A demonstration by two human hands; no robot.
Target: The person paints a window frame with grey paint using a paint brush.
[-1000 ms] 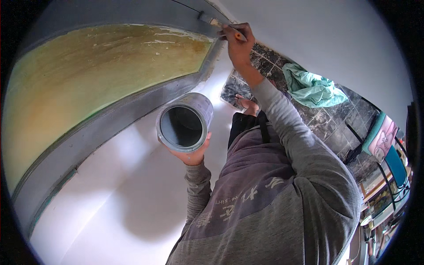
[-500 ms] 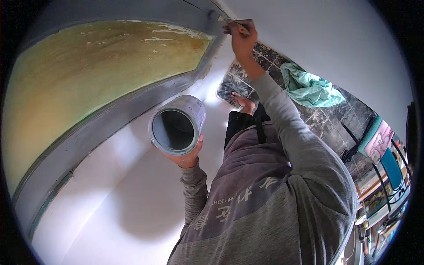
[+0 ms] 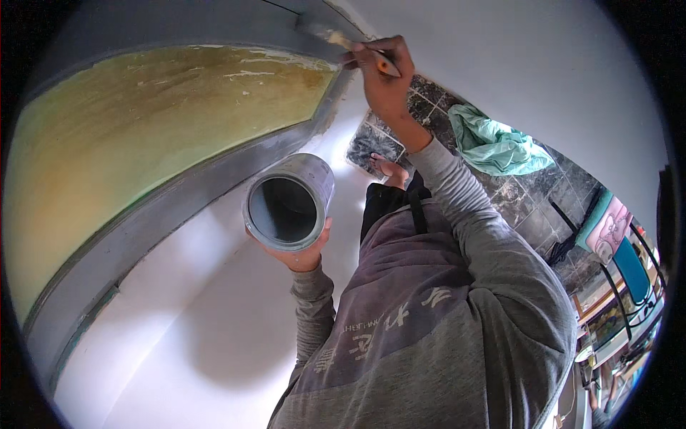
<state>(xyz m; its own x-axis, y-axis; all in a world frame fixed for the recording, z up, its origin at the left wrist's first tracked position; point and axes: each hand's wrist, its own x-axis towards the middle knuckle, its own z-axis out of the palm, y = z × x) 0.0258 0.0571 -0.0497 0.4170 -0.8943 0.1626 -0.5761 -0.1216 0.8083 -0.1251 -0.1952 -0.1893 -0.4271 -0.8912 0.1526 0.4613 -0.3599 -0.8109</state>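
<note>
My left hand (image 3: 312,253) is wrapped under and around an open metal paint can (image 3: 323,176), which tilts so that its mouth and dark grey inside show. Up at the top of the head view, my right hand (image 3: 389,84) is closed on the handle of a paintbrush (image 3: 386,66). The brush's pale bristle end lies against or just over the grey-painted frame (image 3: 236,23), near its corner by the wall; motion blurs the tip. Below that band of frame is a yellowish, cloudy pane (image 3: 164,118) with flaked pale streaks along its upper edge.
A white wall (image 3: 514,57) rises close beside my right hand. On the dark tiled floor (image 3: 525,207) lies a crumpled mint-green cloth (image 3: 500,146). A chair with a pink and teal cover (image 3: 609,225) stands at the right. My bare foot (image 3: 386,166) shows below.
My right hand has drawn the brush a little down, with its bristle end swinging left along the grey frame. My left hand and the can have barely moved.
</note>
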